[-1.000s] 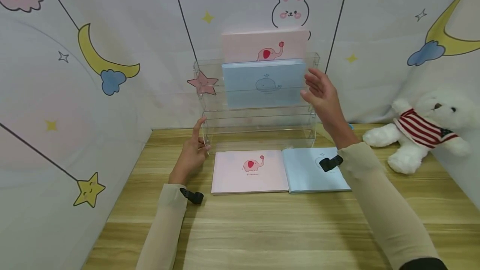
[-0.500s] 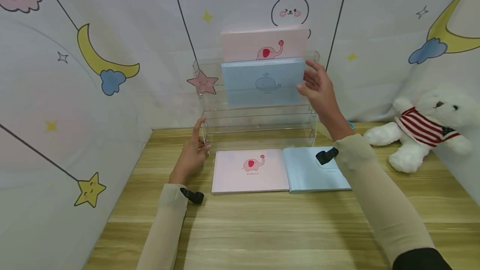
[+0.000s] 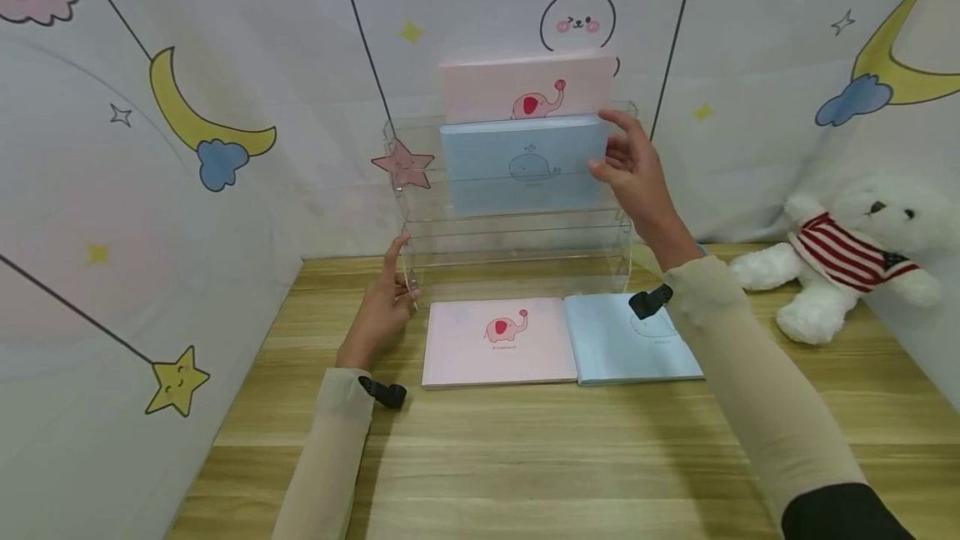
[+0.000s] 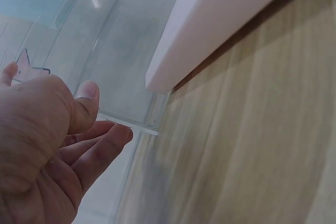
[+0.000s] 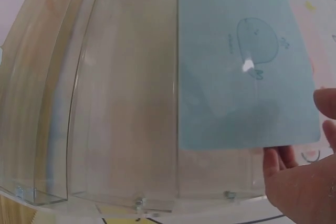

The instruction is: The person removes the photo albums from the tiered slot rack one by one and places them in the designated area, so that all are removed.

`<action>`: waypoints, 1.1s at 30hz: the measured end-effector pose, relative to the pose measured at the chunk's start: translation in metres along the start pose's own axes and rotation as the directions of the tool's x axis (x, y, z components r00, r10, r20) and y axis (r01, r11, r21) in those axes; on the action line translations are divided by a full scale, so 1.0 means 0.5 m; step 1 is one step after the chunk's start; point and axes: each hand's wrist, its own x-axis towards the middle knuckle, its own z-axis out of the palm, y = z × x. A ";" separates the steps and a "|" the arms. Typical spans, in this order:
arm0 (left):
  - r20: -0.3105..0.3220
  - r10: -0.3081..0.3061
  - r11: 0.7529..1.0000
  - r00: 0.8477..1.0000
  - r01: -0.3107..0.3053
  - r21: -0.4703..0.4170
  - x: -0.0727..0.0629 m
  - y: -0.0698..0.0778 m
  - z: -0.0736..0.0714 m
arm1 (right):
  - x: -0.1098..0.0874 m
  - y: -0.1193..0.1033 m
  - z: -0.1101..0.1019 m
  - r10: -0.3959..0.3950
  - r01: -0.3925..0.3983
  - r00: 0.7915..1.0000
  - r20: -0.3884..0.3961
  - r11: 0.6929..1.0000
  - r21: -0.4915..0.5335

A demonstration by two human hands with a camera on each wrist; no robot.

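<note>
A clear tiered rack (image 3: 517, 244) stands on the table. In its upper tier sits a blue notebook (image 3: 510, 177) with a whale drawing, in front of a pink elephant notebook (image 3: 480, 94). My right hand (image 3: 637, 177) holds the blue notebook by its right edge: index finger at the top corner, thumb over the front. In the right wrist view, some fingertips (image 5: 273, 158) pass behind that edge. My left hand (image 3: 381, 307) rests at the rack's lower left side, index finger straight up along it. Its thumb and other fingers lie loosely by the bottom corner in the left wrist view.
Before the rack, another pink elephant notebook (image 3: 468, 357) and a blue whale notebook (image 3: 603, 348) lie flat side by side. A white teddy bear (image 3: 817, 307) in a striped shirt sits at the right. A printed cloth (image 3: 300, 7) hangs behind.
My right hand has moved left onto the blue notebook's right edge, its index finger reaching the top corner. My left hand and the notebooks have stayed in place.
</note>
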 end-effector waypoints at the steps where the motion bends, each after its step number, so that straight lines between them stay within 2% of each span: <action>1: 0.001 -0.001 1.000 1.000 0.001 -0.001 0.000 0.001 0.000 | 0.001 0.000 0.000 0.000 0.000 1.000 -0.001 1.000 -0.008; 15: 0.005 -0.023 1.000 1.000 0.023 0.010 -0.001 0.002 0.000 | 0.030 -0.010 0.004 0.045 -0.045 0.999 -0.002 0.998 -0.047; 26: 0.003 -0.021 1.000 1.000 0.021 0.014 0.002 -0.002 0.000 | 0.055 -0.004 0.003 0.057 -0.057 0.998 0.003 0.996 0.072; 29: 0.002 -0.019 1.000 1.000 0.019 0.014 0.002 -0.003 -0.001 | 0.057 0.004 0.005 0.068 -0.066 0.997 -0.022 0.995 0.074; 33: 0.001 -0.015 1.000 1.000 0.015 0.011 0.001 -0.002 -0.002 | 0.059 0.010 0.018 0.065 -0.058 0.993 -0.101 0.995 0.076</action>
